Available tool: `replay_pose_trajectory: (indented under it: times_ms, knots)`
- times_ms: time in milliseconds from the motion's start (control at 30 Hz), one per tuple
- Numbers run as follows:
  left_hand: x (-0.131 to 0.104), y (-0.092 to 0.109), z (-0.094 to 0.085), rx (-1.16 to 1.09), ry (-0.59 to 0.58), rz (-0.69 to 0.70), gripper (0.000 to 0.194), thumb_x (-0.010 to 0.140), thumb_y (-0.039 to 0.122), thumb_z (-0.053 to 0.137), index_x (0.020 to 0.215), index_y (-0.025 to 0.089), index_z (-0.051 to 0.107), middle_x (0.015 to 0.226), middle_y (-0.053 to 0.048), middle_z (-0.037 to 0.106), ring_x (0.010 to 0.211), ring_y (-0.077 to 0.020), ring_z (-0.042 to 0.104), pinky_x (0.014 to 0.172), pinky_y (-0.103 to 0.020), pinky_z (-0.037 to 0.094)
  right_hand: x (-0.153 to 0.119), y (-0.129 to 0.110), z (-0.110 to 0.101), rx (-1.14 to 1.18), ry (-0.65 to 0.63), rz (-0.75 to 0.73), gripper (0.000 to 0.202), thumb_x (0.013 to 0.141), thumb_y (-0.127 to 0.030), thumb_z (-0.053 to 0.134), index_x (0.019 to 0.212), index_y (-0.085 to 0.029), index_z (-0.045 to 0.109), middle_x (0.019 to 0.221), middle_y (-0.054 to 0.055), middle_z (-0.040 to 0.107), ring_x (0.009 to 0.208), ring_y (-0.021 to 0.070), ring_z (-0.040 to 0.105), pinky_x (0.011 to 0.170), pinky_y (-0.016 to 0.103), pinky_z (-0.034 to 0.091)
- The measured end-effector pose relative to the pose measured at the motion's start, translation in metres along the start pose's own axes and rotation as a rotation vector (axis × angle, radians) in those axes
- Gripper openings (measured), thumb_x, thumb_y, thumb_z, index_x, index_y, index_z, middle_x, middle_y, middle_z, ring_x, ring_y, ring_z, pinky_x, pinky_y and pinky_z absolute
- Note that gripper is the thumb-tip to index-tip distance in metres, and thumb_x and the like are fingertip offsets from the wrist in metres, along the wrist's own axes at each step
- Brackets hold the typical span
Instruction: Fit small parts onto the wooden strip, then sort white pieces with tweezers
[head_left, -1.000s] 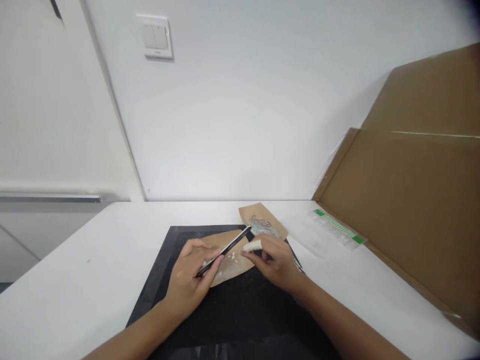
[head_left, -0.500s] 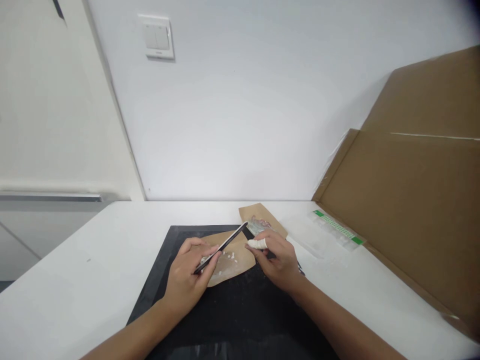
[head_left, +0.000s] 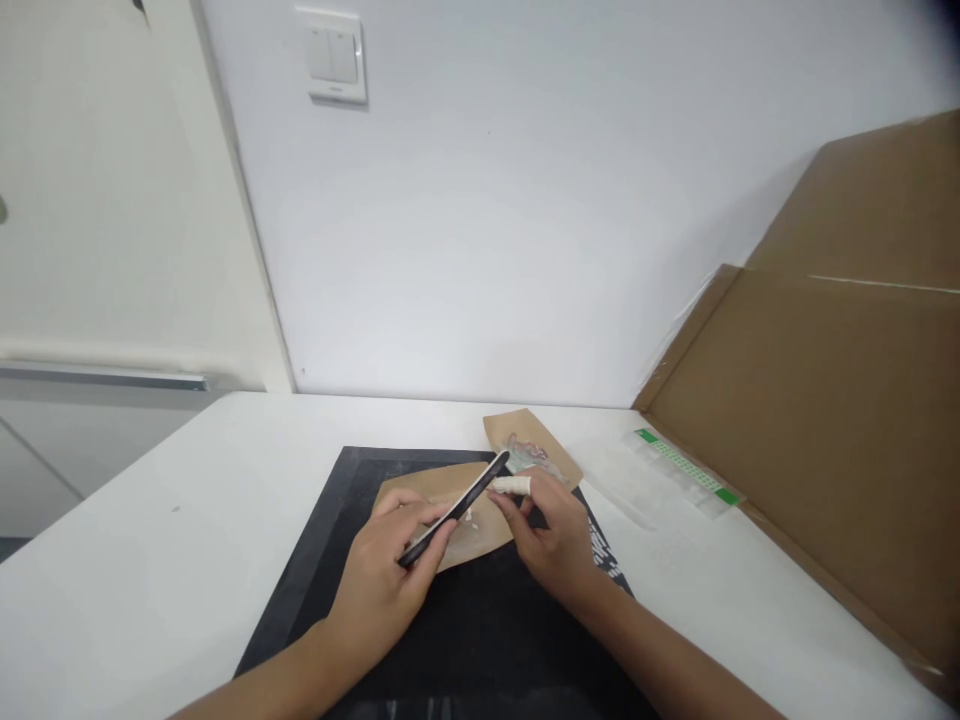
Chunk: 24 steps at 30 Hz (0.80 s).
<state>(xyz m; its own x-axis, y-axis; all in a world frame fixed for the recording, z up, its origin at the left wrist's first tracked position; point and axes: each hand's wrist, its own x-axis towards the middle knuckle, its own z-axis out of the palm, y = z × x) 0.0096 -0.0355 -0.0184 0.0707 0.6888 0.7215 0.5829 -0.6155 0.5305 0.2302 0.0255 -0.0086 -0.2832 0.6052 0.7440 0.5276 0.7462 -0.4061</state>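
A slim black bar with a pale edge (head_left: 477, 489) is pinched between the thumb and fingers of my left hand (head_left: 390, 550), slanting up to the right. My right hand (head_left: 555, 525) is closed close to the bar's upper end, with a white covering (head_left: 512, 485) on one finger. What its fingertips hold, if anything, is too small to make out. Beneath the hands, a brown paper packet (head_left: 487, 530) with a clear window and small white pieces lies on a black sheet (head_left: 510, 640). Another brown packet (head_left: 562, 461) with shiny contents lies behind my right hand.
Clear plastic packaging with a green strip (head_left: 686, 466) lies on the white table (head_left: 112, 560) at the right. A large open cardboard box (head_left: 825, 400) stands along the right side. The wall with a switch (head_left: 335, 57) rises behind.
The view has shifted slightly. The black bar has turned to show more of its dark face, and my right fingertips are nearer to its upper part.
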Motion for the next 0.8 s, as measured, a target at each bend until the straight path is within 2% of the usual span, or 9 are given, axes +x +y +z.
replay_pose_trajectory:
  times_ms: [100, 200, 400, 533, 700, 800]
  knots:
    - [-0.0012, 0.0051, 0.0003, -0.010, -0.005, -0.061, 0.020, 0.098, 0.024, 0.065, 0.117, 0.024, 0.073, 0.097, -0.005, 0.074, 0.090, -0.0196, 0.068, 0.079, -0.031, 0.059, 0.0014, -0.0018, -0.0013, 0.007, 0.017, -0.007, 0.009, 0.099, -0.025, 0.066, 0.090, -0.024, 0.064, 0.077, 0.001, 0.062, 0.066, 0.0165, 0.056, 0.064, 0.030, 0.045]
    - [-0.0029, 0.0061, 0.0012, 0.007, -0.012, -0.103, 0.027, 0.099, 0.025, 0.064, 0.125, 0.024, 0.070, 0.099, -0.005, 0.073, 0.091, -0.0188, 0.068, 0.082, -0.030, 0.058, 0.0023, -0.0029, -0.0012, 0.004, 0.010, -0.037, 0.022, 0.099, -0.022, 0.064, 0.079, -0.023, 0.055, 0.079, 0.001, 0.060, 0.070, 0.0165, 0.057, 0.066, 0.030, 0.044]
    - [-0.0052, 0.0040, 0.0050, -0.034, -0.062, -0.036, 0.031, 0.101, 0.019, 0.061, 0.130, 0.026, 0.068, 0.103, -0.004, 0.075, 0.099, -0.0196, 0.066, 0.090, -0.033, 0.056, 0.0002, 0.0009, 0.0022, -0.118, -0.083, -0.038, 0.038, 0.101, -0.025, 0.058, 0.070, -0.024, 0.036, 0.073, 0.001, 0.051, 0.070, 0.0182, 0.052, 0.063, 0.031, 0.037]
    - [-0.0056, 0.0023, 0.0063, -0.039, -0.049, -0.016, 0.029, 0.100, 0.017, 0.062, 0.126, 0.025, 0.070, 0.101, -0.004, 0.074, 0.098, -0.0200, 0.066, 0.089, -0.034, 0.055, 0.0016, 0.0018, 0.0016, -0.161, -0.081, -0.061, 0.039, 0.102, -0.028, 0.058, 0.071, -0.025, 0.034, 0.072, 0.000, 0.049, 0.068, 0.0179, 0.050, 0.062, 0.031, 0.036]
    - [-0.0064, 0.0006, 0.0066, -0.023, -0.039, -0.028, 0.027, 0.098, 0.017, 0.064, 0.123, 0.023, 0.071, 0.097, -0.006, 0.075, 0.093, -0.0211, 0.067, 0.084, -0.035, 0.057, 0.0065, -0.0001, -0.0022, -0.198, -0.187, -0.050, 0.040, 0.102, -0.031, 0.059, 0.072, -0.024, 0.034, 0.073, -0.001, 0.050, 0.067, 0.0169, 0.050, 0.061, 0.030, 0.035]
    - [-0.0063, 0.0010, 0.0067, -0.024, -0.037, -0.050, 0.026, 0.098, 0.017, 0.064, 0.121, 0.023, 0.072, 0.099, -0.005, 0.075, 0.094, -0.0217, 0.068, 0.085, -0.037, 0.057, 0.0076, 0.0004, -0.0035, -0.179, -0.180, -0.080, 0.039, 0.103, -0.029, 0.057, 0.072, -0.024, 0.034, 0.071, -0.002, 0.048, 0.065, 0.0161, 0.049, 0.060, 0.029, 0.034]
